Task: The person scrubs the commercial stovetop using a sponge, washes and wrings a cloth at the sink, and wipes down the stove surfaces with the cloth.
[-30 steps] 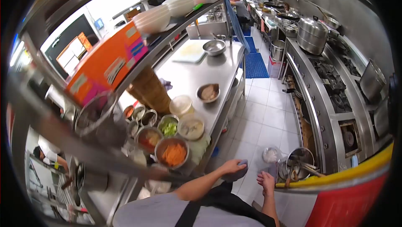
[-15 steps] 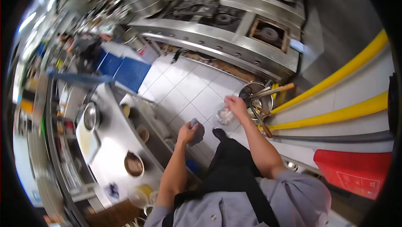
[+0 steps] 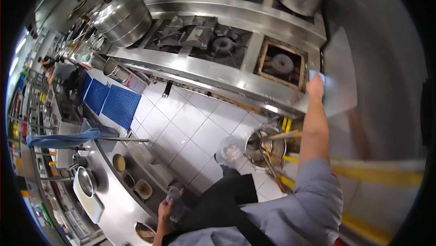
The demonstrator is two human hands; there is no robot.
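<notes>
Right arm: extended well out from my body, elbow nearly straight, the grey short-sleeved shirt (image 3: 313,187) ending above the elbow. Right hand (image 3: 315,87): set at a small pale-blue and white object (image 3: 321,77) at the near end of the long stainless-steel cooking range (image 3: 256,82); the fingers touch or cover it, and whether they are clamped on it I cannot tell. Of the small object: smooth-looking, partly hidden by my hand, placed just beside the square burner recess with a rusty, crusted rim (image 3: 261,64); its long axis cannot be told. Left arm: bent low, close to my side. Left hand (image 3: 165,210): fingers closed on a bunched, soft grey cloth (image 3: 178,210), a puffed end showing above the fist and the longer part hanging below; long axis roughly upright in view, the loose end toward my black fabric apron (image 3: 213,205). Beside the right forearm, on square white glossy floor tiles (image 3: 209,128): one round, shiny metal pail (image 3: 253,155), holding long tools, some wooden-handled, leaning at several angles. Next to it: one clear plastic bag or vessel, blurred, with white contents (image 3: 230,153). On the range: dark, angular metal burner grates (image 3: 188,30) and one tall, lidded, rounded metal pot (image 3: 122,19).
</notes>
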